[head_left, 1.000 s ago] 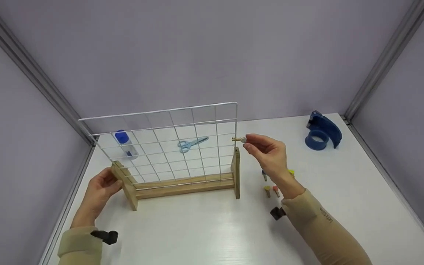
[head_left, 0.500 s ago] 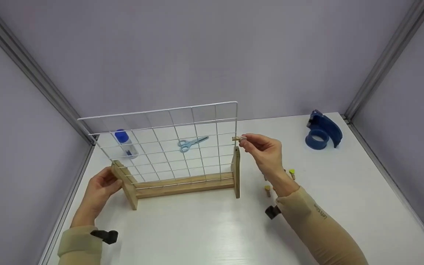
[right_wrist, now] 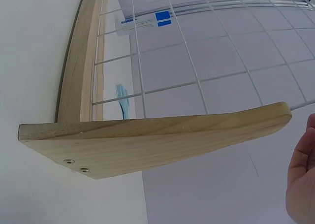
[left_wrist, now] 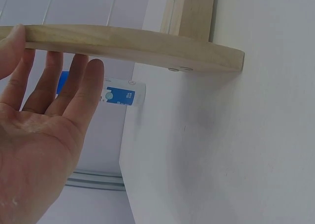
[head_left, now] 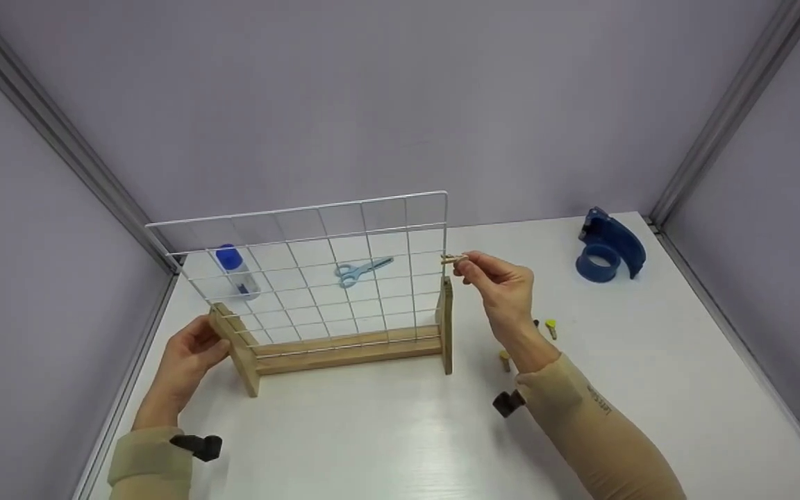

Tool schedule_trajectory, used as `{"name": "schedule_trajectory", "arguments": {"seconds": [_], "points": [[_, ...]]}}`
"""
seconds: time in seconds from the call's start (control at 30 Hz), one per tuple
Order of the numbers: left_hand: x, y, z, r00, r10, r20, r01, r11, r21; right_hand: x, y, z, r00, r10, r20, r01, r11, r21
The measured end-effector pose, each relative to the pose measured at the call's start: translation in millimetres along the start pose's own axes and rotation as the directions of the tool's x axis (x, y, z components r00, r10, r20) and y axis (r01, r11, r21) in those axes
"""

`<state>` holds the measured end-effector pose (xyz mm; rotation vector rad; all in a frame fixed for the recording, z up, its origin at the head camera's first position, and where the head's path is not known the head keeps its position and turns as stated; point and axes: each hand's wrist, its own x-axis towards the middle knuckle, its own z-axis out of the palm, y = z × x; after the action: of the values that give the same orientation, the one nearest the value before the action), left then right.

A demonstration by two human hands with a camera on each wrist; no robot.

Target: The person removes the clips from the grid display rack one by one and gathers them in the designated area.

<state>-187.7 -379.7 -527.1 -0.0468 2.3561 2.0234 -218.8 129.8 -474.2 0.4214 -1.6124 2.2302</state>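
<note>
Right hand [head_left: 504, 292], frame centre: fingertips pinch wooden clothespin [head_left: 453, 260] at right edge wire of wire grid [head_left: 317, 278]. Left hand [head_left: 188, 357], fingers straight, braces wooden stand [head_left: 344, 347] foot. Advice: squeeze fully, seat jaws squarely on wire, hold stand steady.

A wooden foot [right_wrist: 152, 143] fronts the wire grid [right_wrist: 221, 71]; behind it lies what seems a glue stick [right_wrist: 145, 21].

Wire grid [head_left: 317, 271] white-coated metal; stand [head_left: 344, 347] smooth pale wood; table [head_left: 400, 430] glossy white.
</note>
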Motion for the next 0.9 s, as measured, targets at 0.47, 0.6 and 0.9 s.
{"name": "schedule_trajectory", "arguments": {"seconds": [0.47,0.6,0.9], "points": [[-1.6,1.6,-1.4,1.0,-0.023,-0.004,0.023,1.0,0.01,1.4,-15.1,-30.0,0.999,0.044,-0.027,-0.046,0.996,-0.08],[-0.7,1.2,-2.2,1.0,-0.023,-0.008,0.024,1.0,0.013,0.6,-18.0,-38.7,0.998,0.056,-0.001,-0.056,0.995,-0.081],[-0.1,0.9,-0.8,1.0,-0.023,-0.008,0.023,1.0,0.01,-0.9,-21.1,-50.6,0.993,0.041,0.11,-0.031,0.995,-0.095]]}}
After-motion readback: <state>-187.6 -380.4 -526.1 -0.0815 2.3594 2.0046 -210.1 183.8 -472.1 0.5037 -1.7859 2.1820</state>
